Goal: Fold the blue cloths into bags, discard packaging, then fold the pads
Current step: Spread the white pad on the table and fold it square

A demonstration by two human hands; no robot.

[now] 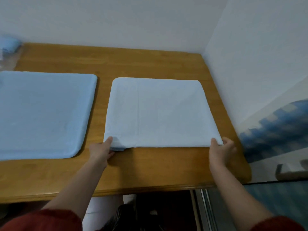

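A pale, whitish-blue pad (158, 112) lies folded flat on the right half of the wooden table (150, 165). My left hand (101, 151) pinches its near left corner, where a darker blue underside curls out. My right hand (221, 150) grips the near right corner, thumb on top. A second, light blue pad (43, 114) lies spread flat on the left half of the table, reaching past the left edge of the view.
Blue cloth in clear packaging (9, 47) sits at the table's far left corner. White walls close in behind and to the right. A blue and white patterned surface (275, 129) lies beyond the table's right edge. Dark items sit under the table's front edge.
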